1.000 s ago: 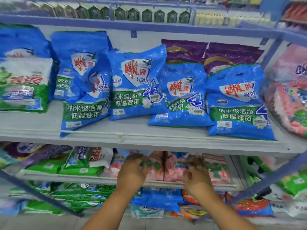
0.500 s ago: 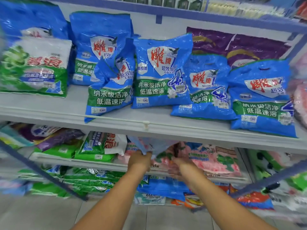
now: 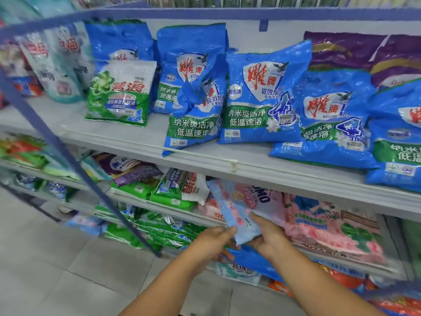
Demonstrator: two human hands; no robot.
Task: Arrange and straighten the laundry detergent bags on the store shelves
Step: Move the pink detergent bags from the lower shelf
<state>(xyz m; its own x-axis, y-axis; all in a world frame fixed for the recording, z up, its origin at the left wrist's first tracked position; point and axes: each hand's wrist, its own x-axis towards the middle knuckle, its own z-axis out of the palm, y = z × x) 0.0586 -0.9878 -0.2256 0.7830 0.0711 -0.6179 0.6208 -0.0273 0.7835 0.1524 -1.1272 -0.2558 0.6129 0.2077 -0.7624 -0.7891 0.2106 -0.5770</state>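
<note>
My left hand (image 3: 213, 244) and my right hand (image 3: 267, 238) both grip the lower end of a pale blue and pink detergent bag (image 3: 237, 206), tilted up out of the middle shelf (image 3: 159, 207). A pink flowered bag (image 3: 330, 226) lies flat just to its right. On the upper shelf (image 3: 141, 137) several blue detergent bags lean unevenly; one slumped blue bag (image 3: 193, 119) hangs over the shelf's front edge beside an upright blue bag (image 3: 262, 99). A green and white bag (image 3: 120, 94) stands to their left.
Purple bags (image 3: 341, 51) sit behind the blue ones at the upper right. Green bags (image 3: 168, 192) lie on the middle shelf at left, more green and blue bags on the bottom shelf (image 3: 159, 231). A blue slanted shelf strut (image 3: 68, 160) crosses the left side. Tiled floor (image 3: 57, 270) lies below.
Both hands went from resting on the pink bags on the middle shelf to gripping a pale blue bag and pulling it outward and up. My view shifted left and closer.
</note>
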